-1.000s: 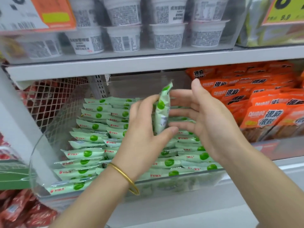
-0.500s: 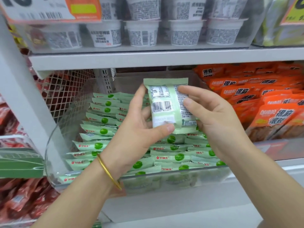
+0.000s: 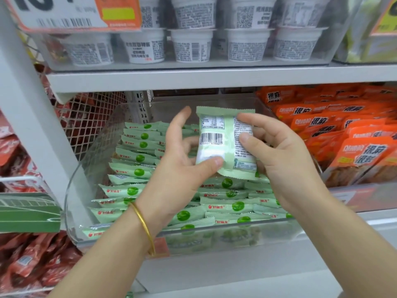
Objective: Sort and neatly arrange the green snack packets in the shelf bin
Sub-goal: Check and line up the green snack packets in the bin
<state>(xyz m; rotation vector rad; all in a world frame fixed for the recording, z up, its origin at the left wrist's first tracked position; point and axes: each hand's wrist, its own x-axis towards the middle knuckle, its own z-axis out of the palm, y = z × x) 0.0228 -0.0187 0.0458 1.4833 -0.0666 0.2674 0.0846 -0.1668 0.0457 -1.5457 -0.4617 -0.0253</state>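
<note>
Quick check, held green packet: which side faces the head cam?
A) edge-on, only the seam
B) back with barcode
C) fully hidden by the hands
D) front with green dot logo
B: the held packet shows its barcode and printed panel to the camera, pinched between the left hand and right hand.

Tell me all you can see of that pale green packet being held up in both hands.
The held packet is a pale green, glossy film pouch with crimped zigzag ends at top and bottom. It stands upright with its back to the camera, showing a barcode, a nutrition table and fine print. The left hand pinches its lower left, thumb in front. The right hand grips its right edge. It is held above the rows of green packets in the clear bin.
</note>
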